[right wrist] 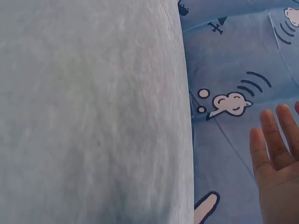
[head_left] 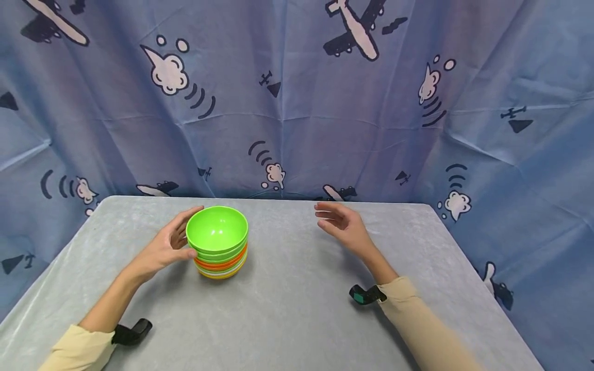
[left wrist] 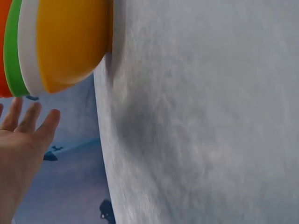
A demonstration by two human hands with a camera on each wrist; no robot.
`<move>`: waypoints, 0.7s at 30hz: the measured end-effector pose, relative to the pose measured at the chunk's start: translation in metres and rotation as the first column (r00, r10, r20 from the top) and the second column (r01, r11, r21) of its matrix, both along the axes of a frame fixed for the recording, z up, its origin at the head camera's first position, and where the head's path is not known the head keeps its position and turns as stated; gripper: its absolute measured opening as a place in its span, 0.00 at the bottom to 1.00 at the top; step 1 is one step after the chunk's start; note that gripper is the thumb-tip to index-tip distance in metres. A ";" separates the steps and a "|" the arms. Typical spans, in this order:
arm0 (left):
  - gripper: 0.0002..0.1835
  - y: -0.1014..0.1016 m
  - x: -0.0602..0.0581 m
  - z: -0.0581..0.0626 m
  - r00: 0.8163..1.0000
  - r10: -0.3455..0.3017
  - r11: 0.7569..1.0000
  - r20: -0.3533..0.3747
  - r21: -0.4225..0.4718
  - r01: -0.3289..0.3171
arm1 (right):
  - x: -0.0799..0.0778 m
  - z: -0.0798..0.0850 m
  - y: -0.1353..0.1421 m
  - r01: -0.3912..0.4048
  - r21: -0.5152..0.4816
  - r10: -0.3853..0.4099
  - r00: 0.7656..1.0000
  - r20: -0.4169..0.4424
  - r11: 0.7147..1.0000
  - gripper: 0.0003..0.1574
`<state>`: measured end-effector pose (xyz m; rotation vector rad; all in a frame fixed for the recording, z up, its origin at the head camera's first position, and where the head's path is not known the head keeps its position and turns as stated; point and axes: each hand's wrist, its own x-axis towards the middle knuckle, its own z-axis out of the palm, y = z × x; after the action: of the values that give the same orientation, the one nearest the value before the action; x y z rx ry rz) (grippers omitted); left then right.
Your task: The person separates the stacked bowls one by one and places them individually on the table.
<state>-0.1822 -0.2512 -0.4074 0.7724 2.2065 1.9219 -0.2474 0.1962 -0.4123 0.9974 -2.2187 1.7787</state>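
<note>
A stack of nested bowls stands upright on the table, left of the middle in the head view. Bright green shows on top, with orange, white and yellow rims below. My left hand is at the stack's left side, its thumb at the front rim and its fingers toward the back. In the left wrist view the yellow bowl is lowest, and the extended fingers are close beside the stack. My right hand hovers over the right half of the table, holding nothing, its fingers loosely bent.
A grey-white cloth covers the table. Behind its far edge hangs a blue curtain printed with planes and clouds. A black wrist camera is strapped to the left wrist, another black camera to the right.
</note>
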 end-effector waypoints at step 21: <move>0.43 0.009 -0.005 -0.009 0.994 -0.095 0.988 -0.050 0.115 0.100 | 0.003 0.003 -0.032 -0.063 0.056 0.060 0.997 0.054 0.996 0.34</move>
<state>-0.1869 -0.2420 -0.4162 0.9309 2.0530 2.0205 -0.2448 0.1642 -0.4095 1.0528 -2.3072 1.7954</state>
